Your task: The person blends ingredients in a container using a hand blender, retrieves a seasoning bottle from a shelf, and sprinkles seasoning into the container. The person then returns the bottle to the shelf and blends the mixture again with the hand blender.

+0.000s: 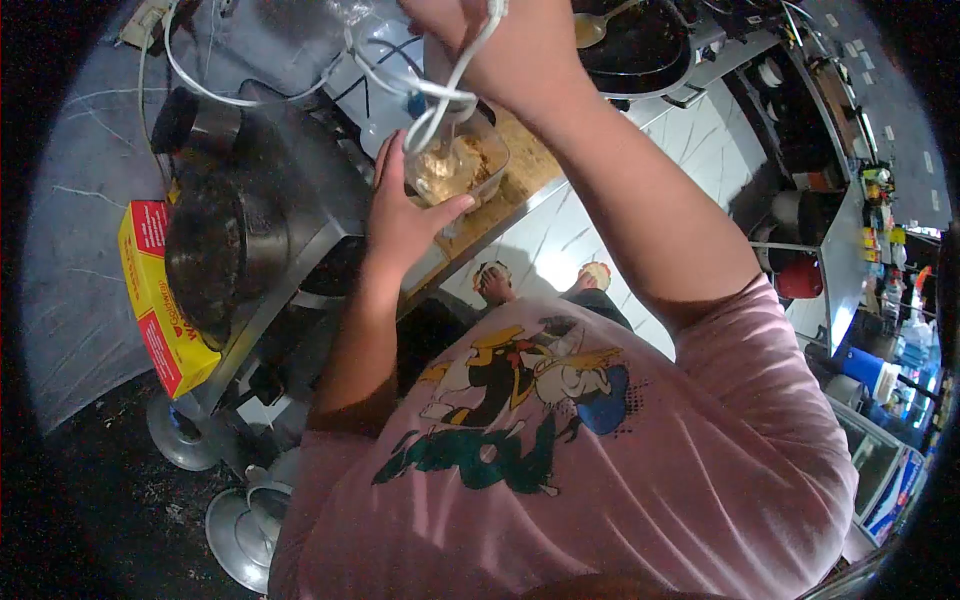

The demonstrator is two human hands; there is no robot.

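Note:
A clear plastic container with a pale and brown mixture in it stands on the worn wooden counter. My left hand steadies it, thumb along the near side and fingers at the left side. Above the container is my right hand, closed on something I cannot make out; its fingers are partly cut off by the top edge. A white cable loops in front of that hand and hangs over the container. What is between the hand and the mixture is mostly hidden.
Dark pots and a yellow-red box are at the left. A black pan with a spoon sits at the upper right. Metal lids lie at lower left. Shelves with goods line the right.

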